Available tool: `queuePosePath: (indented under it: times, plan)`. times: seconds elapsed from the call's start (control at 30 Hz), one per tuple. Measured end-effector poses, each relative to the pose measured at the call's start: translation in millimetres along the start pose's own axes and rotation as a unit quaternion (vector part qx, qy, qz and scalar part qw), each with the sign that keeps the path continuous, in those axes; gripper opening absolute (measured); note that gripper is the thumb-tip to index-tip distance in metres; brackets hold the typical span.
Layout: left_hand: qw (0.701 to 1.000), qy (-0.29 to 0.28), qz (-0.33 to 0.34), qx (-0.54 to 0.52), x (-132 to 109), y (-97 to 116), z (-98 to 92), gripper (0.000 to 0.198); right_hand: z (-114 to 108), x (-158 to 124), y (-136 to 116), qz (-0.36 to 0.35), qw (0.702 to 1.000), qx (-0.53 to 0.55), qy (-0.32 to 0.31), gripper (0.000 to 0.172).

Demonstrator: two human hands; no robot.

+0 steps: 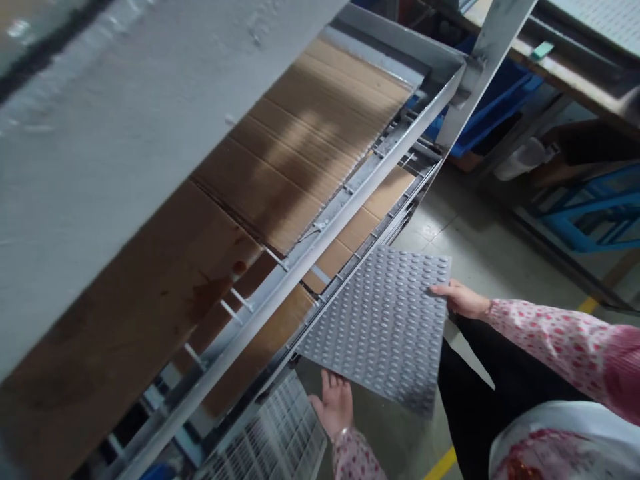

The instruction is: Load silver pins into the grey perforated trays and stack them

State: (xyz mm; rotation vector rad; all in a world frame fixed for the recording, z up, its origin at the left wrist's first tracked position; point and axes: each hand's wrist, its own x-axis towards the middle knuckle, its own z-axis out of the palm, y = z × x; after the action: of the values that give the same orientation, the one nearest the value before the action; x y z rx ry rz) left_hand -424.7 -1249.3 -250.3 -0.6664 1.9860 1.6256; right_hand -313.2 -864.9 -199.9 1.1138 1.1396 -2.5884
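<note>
A grey square panel (380, 320) covered in small raised bumps sticks out of a low level of a metal rack (320, 247). My right hand (460, 298) grips the panel's right edge, fingers closed over it. My left hand (334, 403) supports the panel's near lower edge from below, palm up with the fingers curled under it. Both sleeves are pink with a floral print.
The rack's upper levels carry brown cardboard sheets (300, 147). A white grid-patterned tray (280, 433) sits on the bottom level by my left hand. Blue crates (493, 100) and a blue frame (595, 213) stand beyond, on a concrete floor with a yellow line (443, 463).
</note>
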Motion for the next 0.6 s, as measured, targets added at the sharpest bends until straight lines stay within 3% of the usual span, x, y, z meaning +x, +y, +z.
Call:
queuePosePath:
  times: [0.1,0.2,0.27,0.4,0.6]
  plan:
    - [0.988,0.004,0.006,-0.156,34.3,23.7,6.7,0.051,-31.1,-24.2,-8.9,0.001,1.0,-0.016,0.024,0.039]
    - [0.992,-0.007,-0.041,-0.115,52.0,38.9,29.8,0.046,-51.4,-39.2,-12.3,-0.014,0.998,-0.033,0.051,0.042]
    - [0.994,-0.011,-0.081,-0.073,49.3,40.9,47.3,0.041,-63.7,-44.7,-13.7,-0.036,0.995,-0.044,0.081,0.042]
    - [0.995,0.007,-0.099,-0.017,10.1,27.1,79.1,0.041,-97.8,-54.8,-23.4,-0.074,0.988,-0.043,0.132,0.043]
    - [0.994,0.004,-0.106,0.036,-95.3,-6.0,134.3,0.032,-184.6,-88.6,-76.9,-0.101,0.986,-0.01,0.133,0.038]
